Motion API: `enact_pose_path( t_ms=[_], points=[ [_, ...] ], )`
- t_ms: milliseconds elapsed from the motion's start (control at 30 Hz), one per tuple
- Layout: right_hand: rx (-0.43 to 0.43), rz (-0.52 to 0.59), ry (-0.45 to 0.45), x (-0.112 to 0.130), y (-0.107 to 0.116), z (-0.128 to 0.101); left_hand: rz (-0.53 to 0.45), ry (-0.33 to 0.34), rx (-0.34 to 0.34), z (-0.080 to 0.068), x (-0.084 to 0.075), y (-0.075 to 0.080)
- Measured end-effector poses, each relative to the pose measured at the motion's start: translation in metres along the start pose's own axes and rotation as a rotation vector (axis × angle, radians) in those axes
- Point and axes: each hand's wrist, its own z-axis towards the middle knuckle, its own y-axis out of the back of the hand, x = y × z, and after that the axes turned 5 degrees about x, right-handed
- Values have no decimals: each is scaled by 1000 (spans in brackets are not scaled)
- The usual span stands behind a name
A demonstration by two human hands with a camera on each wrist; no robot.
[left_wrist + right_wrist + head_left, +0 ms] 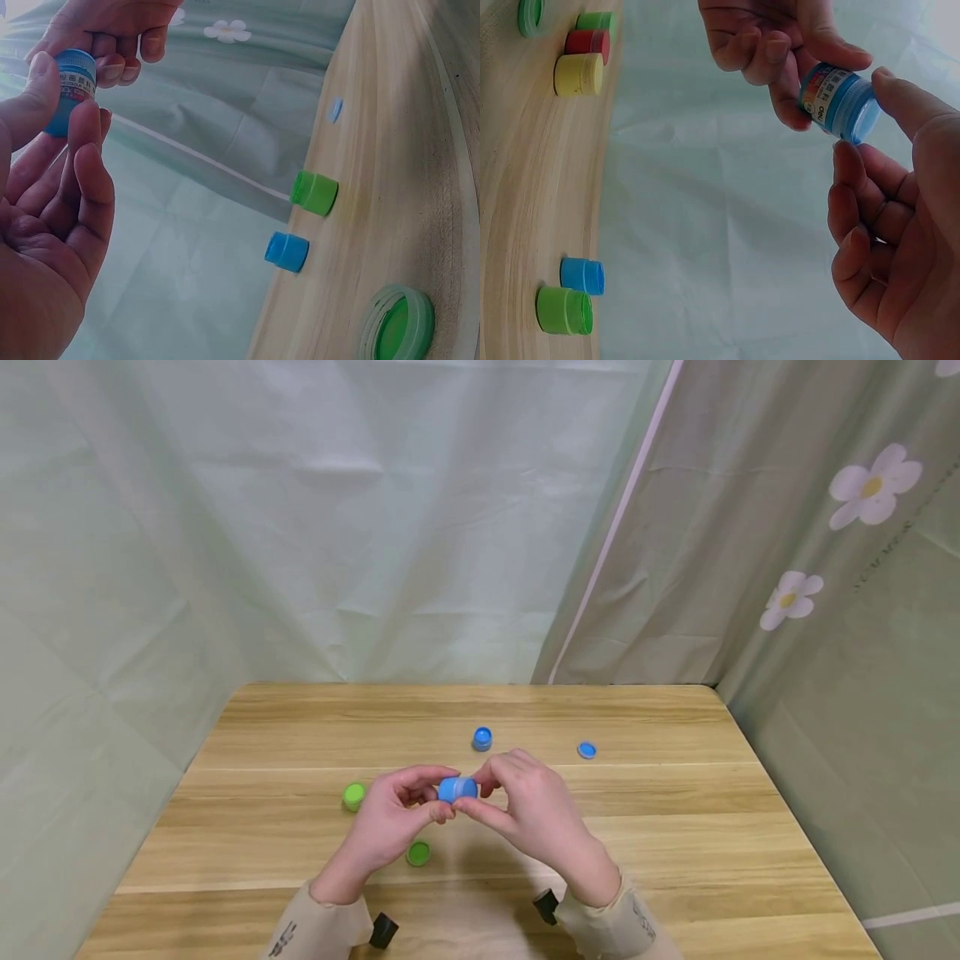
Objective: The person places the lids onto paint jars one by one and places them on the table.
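Above the wooden table, both hands hold one small blue jar with a printed label. My left hand pinches one end between thumb and fingers, and my right hand pinches the other end. The left wrist view shows the blue jar against my left thumb, with the right hand's fingers above it. In the right wrist view the blue jar lies tilted between the left hand's fingers and my right thumb.
On the table are a green jar, a green lid, a second blue jar and a blue lid. The right wrist view also shows a red jar and a yellow jar. Curtains hang behind and to the right.
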Motion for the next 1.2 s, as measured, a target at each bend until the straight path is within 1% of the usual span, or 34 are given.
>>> enact_pose_path(
  t_ms=[200, 400, 533, 733, 867, 933, 1000, 1133, 1200],
  points=[
    [-8, 28, -22, 0, -1, -1, 11, 35, -14, 0, -1, 1],
    [22, 54, -35, 0, 0, -2, -34, 112, -27, 0, -1, 1],
    [26, 81, -42, -1, 4, -1, -101, 132, -16, 1, -3, 1],
    [1, 100, -97, -7, 15, -2, -245, 128, 7, 1, -6, 1],
    [-19, 105, -133, -14, 21, -7, -286, 120, 13, 1, -5, 3],
    [-22, 102, -147, -18, 25, -10, -266, 123, 3, 1, -4, 4],
    [-18, 90, -164, -22, 29, -13, -210, 120, -16, 0, -3, 6],
    [8, 57, -195, -33, 36, -24, -15, 115, -52, -1, 0, 11],
    [26, 45, -212, -38, 39, -30, 84, 141, -63, -1, 2, 14]
  ],
)
